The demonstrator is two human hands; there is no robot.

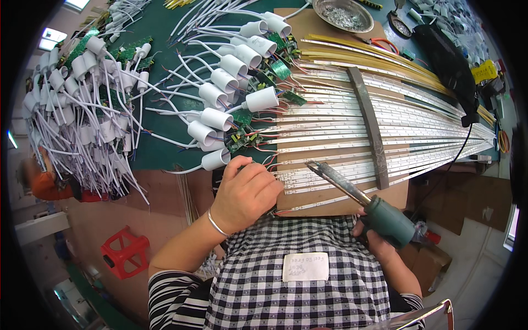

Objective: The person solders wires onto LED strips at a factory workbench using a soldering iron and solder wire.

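My right hand (379, 246) is closed round the green handle of a soldering iron (389, 221). Its metal tip points up and left, over the near LED strips (324, 184). At the strips' left ends, my left hand (247, 192) has its fingers curled together; whatever they pinch is hidden beneath them. Red wires (269, 159) show just beyond those fingers. Close by lies a white lamp socket (215, 159) with a cable. More sockets stretch away in a row, with green circuit boards (242, 140) wired between them and the strips.
A dark bar (369, 129) lies across the strips on a brown board (342, 208). Behind are a metal bowl (344, 16) of scraps and a black tool (445, 66). Many sockets (82, 99) are heaped at the table's left. A red stool (125, 253) stands on the floor.
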